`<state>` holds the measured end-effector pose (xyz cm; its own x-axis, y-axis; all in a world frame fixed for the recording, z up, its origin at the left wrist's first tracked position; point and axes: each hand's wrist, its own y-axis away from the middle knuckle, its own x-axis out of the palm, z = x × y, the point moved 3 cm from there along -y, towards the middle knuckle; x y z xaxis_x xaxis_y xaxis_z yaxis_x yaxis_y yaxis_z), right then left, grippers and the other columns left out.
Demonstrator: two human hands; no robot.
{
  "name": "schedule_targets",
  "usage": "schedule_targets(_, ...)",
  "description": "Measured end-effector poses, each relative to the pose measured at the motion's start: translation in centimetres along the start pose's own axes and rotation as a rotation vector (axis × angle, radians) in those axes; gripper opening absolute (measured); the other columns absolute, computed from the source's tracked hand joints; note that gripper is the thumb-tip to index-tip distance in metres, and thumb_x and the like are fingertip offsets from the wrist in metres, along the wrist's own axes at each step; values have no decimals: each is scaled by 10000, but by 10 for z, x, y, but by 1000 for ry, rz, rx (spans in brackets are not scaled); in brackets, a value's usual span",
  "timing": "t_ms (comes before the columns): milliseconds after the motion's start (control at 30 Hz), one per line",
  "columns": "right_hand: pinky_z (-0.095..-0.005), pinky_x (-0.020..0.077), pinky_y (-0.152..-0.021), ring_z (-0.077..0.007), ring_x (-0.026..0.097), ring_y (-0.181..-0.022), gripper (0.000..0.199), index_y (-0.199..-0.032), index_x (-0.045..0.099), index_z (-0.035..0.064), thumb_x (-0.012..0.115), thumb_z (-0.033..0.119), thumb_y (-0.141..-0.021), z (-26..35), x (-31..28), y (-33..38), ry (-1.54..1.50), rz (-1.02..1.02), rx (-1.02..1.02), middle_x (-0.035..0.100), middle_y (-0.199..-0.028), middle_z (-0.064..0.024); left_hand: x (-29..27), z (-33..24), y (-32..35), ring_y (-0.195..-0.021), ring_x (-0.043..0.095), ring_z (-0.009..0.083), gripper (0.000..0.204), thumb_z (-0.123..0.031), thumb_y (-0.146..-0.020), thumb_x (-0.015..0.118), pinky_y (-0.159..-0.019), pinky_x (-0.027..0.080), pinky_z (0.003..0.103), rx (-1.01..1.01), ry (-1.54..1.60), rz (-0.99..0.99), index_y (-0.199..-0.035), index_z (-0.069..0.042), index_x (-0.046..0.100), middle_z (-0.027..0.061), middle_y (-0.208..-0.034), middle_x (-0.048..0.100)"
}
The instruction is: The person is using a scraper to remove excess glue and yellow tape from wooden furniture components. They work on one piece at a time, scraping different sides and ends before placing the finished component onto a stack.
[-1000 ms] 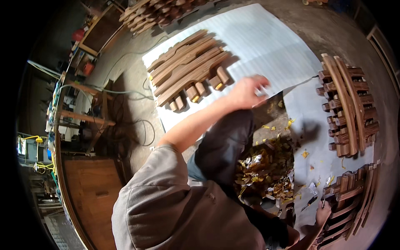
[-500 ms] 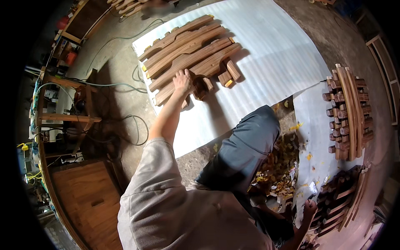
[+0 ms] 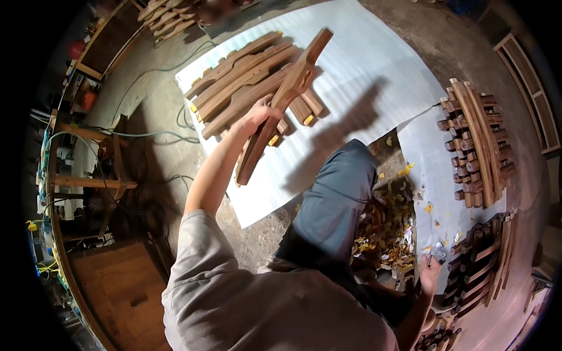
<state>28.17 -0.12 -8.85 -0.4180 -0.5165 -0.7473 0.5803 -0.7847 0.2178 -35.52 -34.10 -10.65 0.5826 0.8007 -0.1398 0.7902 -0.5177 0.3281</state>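
My left hand (image 3: 259, 114) is closed around a long, contoured brown wooden slat (image 3: 295, 82), which is lifted and tilted above a white sheet (image 3: 374, 70) and casts a shadow on it. Beneath and beyond it lies a row of similar wooden slats (image 3: 239, 105), some with yellow patches at their ends. Short wooden blocks (image 3: 301, 110) rest beside the row, partly covered by the raised slat. Off to the lower right, my right hand (image 3: 430, 274) has its fingers curled around something small and dark, too small to name. Just past those fingers shows a shiny, crumpled-looking scrap (image 3: 438, 251).
Yellow and pale scraps (image 3: 386, 234) litter the floor beside my knee (image 3: 351, 169). At the right stands a crisscross stack of wooden pieces (image 3: 477, 146), with a darker stack (image 3: 477, 263) nearer. A wooden cabinet (image 3: 117, 269) and a hose (image 3: 155, 136) are on the left.
My left hand has picked the nearest slat up off the row and swung it more upright. My right hand has moved up slightly. The whole view has shifted a little.
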Motion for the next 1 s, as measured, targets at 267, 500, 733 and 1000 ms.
schedule_targets(267,-226,413,-622,-70,479,-670,203,-1026,721,1,724,96,-846,158,-56,-24,-194,-355,-232,574,-707,27,116,-224,61,-764,656,233,476,-246,-823,714,-674,551,363,172,301,497,-1177,18,537,123,-914,644)
schedule_targets(500,-219,417,-591,-52,492,-627,296,-1076,727,27,785,55,-787,275,-94,0,-278,-593,-468,491,-655,42,312,-204,129,-883,618,160,688,-67,-712,821,-784,510,298,291,385,609,-1300,41,480,92,-1040,635)
schedule_targets(733,-301,496,-559,-233,588,-544,318,-1070,727,47,802,158,-782,252,-99,-13,-54,-627,-377,705,-801,-153,396,-145,177,-929,626,140,569,4,-733,790,-806,520,296,136,345,811,-1225,25,506,95,-1036,654)
schedule_targets(1000,-264,532,-649,-146,684,-679,213,-1005,731,13,776,44,-799,210,-94,-17,222,-607,-396,712,-788,-115,413,-119,172,-909,641,153,542,-85,-683,804,-832,519,297,307,140,789,-1136,24,527,107,-999,678)
